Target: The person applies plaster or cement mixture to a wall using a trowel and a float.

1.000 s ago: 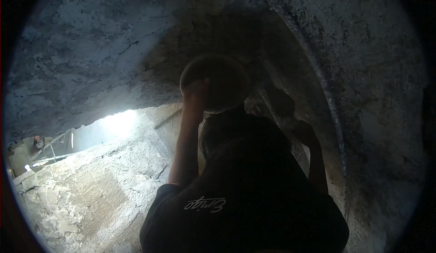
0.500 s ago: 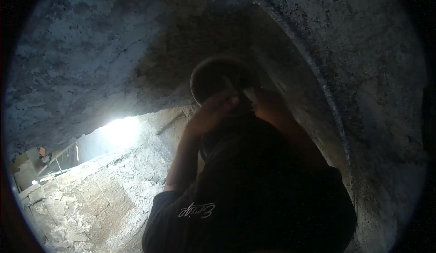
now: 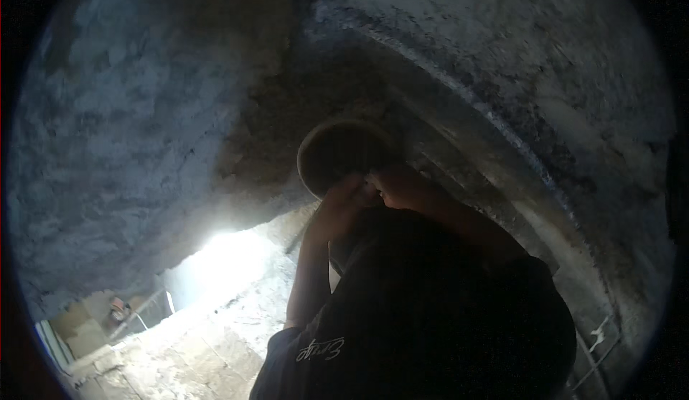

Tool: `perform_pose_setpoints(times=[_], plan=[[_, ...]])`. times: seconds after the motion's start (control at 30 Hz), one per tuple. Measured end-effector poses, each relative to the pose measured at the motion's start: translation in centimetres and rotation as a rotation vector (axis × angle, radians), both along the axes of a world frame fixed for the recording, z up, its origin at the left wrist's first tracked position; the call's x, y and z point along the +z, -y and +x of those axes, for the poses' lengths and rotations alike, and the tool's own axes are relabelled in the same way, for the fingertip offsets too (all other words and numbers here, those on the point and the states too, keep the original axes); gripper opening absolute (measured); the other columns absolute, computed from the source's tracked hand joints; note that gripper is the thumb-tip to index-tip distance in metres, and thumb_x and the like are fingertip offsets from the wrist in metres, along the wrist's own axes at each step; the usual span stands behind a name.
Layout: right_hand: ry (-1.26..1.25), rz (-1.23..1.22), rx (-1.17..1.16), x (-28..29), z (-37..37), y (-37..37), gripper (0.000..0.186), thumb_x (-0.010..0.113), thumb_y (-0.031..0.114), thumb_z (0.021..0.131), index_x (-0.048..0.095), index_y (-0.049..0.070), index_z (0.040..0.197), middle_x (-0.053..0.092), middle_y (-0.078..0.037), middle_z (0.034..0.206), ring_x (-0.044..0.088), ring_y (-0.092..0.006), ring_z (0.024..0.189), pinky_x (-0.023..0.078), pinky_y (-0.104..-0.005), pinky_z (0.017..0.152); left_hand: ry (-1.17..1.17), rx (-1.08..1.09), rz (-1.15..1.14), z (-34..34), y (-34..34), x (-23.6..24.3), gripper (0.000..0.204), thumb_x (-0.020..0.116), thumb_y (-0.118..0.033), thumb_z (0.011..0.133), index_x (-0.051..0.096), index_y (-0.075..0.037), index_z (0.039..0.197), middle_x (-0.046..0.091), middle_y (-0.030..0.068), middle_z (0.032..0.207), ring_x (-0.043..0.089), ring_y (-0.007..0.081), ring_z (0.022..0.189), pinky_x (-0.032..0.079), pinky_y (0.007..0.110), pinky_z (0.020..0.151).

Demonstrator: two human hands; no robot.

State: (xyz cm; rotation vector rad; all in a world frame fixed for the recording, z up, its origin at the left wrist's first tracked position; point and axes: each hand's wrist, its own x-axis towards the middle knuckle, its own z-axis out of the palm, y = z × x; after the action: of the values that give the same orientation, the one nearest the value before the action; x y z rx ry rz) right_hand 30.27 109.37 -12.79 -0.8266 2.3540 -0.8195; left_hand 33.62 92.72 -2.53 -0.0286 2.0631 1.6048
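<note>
- Head view: the bowl (image 3: 337, 152), round and dark, sits just ahead of the dark shirt (image 3: 423, 307); its inside is in deep shadow, so I cannot tell what it holds.
- The left hand (image 3: 348, 200) is at the bowl's near edge, its fingers bent; whether they grip the rim, I cannot tell.
- The right hand (image 3: 399, 184) meets it there, fingers curled; whether they are clenched on something is too dark to tell.
</note>
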Motion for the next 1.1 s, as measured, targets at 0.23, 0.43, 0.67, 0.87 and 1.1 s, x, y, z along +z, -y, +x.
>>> perform_pose_setpoints(times=[0.23, 0.43, 0.67, 0.87, 1.1], plan=[[0.222, -0.183, -0.117, -1.3, -1.4, -4.9, 0.06, 0.072, 0.023, 0.078, 0.053, 0.006, 0.132, 0.06, -0.021, 0.119, 0.06, -0.0352, 0.108, 0.048, -0.0431, 0.093, -0.042, 0.188, 0.038, -1.5, 0.8, 0.2, 0.033, 0.048, -0.039, 0.097, 0.054, -0.012, 0.08, 0.047, -0.0053, 0.073, 0.043, 0.007, 0.069, 0.034, 0.025, 0.061], [0.35, -0.425, -0.249, -2.7, 1.6, -12.6, 0.066, 0.075, 0.029, 0.078, 0.051, 0.008, 0.136, 0.061, -0.017, 0.124, 0.061, -0.0292, 0.108, 0.048, -0.0403, 0.093, -0.142, 0.311, -0.095, -4.1, 4.1, -3.9, 0.031, 0.047, -0.037, 0.097, 0.053, -0.011, 0.079, 0.045, -0.0043, 0.072, 0.041, 0.0083, 0.066, 0.035, 0.026, 0.061], [0.279, -0.478, -0.39, -1.1, 4.6, -12.7, 0.064, 0.078, 0.029, 0.078, 0.054, 0.003, 0.131, 0.063, -0.019, 0.12, 0.063, -0.0283, 0.104, 0.048, -0.0418, 0.093, -0.181, 0.487, -0.093, -2.8, 6.0, -3.3, 0.038, 0.043, -0.035, 0.1, 0.048, -0.009, 0.072, 0.043, -0.0025, 0.06, 0.037, 0.0094, 0.055, 0.033, 0.029, 0.052], [0.325, -0.501, -0.47, 0.3, 2.7, -11.5, 0.06, 0.076, 0.033, 0.08, 0.057, -0.001, 0.125, 0.063, -0.02, 0.115, 0.063, -0.0281, 0.103, 0.049, -0.0411, 0.091, -0.05, 0.539, 0.227, -3.2, 6.5, -3.7, 0.039, 0.042, -0.034, 0.102, 0.05, -0.007, 0.075, 0.043, -0.0015, 0.06, 0.039, 0.0103, 0.054, 0.034, 0.03, 0.053], [0.28, -0.451, -0.532, 3.2, 0.8, -8.7, 0.058, 0.076, 0.037, 0.079, 0.06, -0.002, 0.119, 0.065, -0.019, 0.108, 0.062, -0.0262, 0.102, 0.049, -0.0388, 0.089, -0.157, 0.649, 0.017, -3.3, 5.8, -3.3, 0.04, 0.043, -0.035, 0.099, 0.04, -0.017, 0.064, 0.03, -0.0063, 0.058, 0.026, 0.0066, 0.052, 0.021, 0.027, 0.05]])
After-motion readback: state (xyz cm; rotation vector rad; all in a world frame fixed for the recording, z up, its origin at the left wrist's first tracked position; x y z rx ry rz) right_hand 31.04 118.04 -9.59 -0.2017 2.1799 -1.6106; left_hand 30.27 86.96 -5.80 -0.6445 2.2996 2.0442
